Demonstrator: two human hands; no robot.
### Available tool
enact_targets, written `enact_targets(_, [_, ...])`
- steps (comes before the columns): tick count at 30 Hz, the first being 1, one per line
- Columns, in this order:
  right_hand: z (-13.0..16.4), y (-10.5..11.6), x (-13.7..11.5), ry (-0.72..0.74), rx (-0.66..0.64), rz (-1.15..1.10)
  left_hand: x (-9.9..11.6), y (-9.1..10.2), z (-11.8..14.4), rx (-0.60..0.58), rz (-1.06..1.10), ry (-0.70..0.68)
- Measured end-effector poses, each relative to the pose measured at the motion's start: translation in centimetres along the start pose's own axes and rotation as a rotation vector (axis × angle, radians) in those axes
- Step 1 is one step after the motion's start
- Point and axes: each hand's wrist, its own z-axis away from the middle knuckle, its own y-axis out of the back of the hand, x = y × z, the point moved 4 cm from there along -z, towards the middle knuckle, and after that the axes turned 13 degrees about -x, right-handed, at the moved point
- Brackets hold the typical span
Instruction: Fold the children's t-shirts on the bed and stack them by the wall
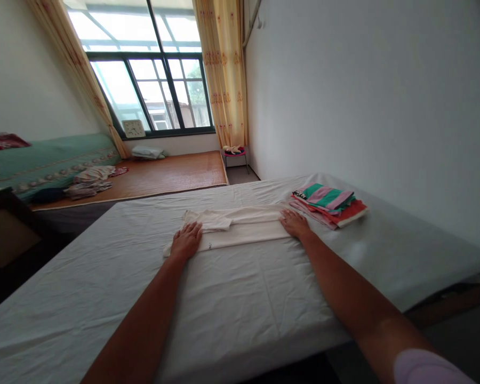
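Note:
A cream T-shirt [248,229] lies folded lengthwise into a long strip on the white sheet, with one short sleeve turned back on top and a small dark print near its lower edge. My left hand [187,240] rests flat on the left end of the shirt, fingers stretched out. On the right end lies my right hand [294,223], also flat with its fingers extended. Just beyond that hand sits a stack of folded clothes [330,202], green and pink striped on top with red and pink pieces below.
The white sheet [240,309] covers the surface before me, wrinkled in places. A white wall [364,96] runs along the right. Farther back are a bed with a brown mat [176,168], some crumpled clothes [92,181], a small stool [236,153] and a clock [133,128] by the window.

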Motion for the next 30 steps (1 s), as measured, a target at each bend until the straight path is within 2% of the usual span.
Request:
enact_targets(8, [-1.1, 0.2, 1.0, -0.036, -0.004, -0.02, -0.2, -0.2, -0.1, -0.005, 0.002, 0.006])
enact_targets(13, [-1.0, 0.5, 0.9, -0.045, 0.043, -0.017, -0.2, -0.2, -0.2, -0.005, -0.001, 0.005])
enact_targets(17, [0.0, 1.5, -0.8, 0.133, 0.19, 0.043, -0.1, -0.1, -0.2, -0.018, -0.009, 0.008])
enact_targets(19, [0.3, 1.3, -2.0, 0.235, 0.148, 0.061, -0.1, -0.1, -0.2, -0.023, -0.012, 0.011])
enact_targets(21, [0.3, 0.7, -2.7, 0.273, 0.034, 0.061, -0.1, -0.1, -0.2, -0.022, -0.014, 0.01])
enact_targets(24, [-0.1, 0.1, -2.4, 0.185, -0.043, 0.035, -0.1, -0.2, -0.2, -0.015, -0.014, 0.0])
enact_targets(27, [-0.5, 0.3, -0.7, 0.019, -0.014, -0.002, -0.1, -0.2, -0.2, -0.02, -0.007, 0.006])
enact_targets(30, [-0.5, 0.9, 1.0, -0.057, 0.028, -0.012, -0.1, -0.2, -0.1, -0.023, 0.002, 0.005])
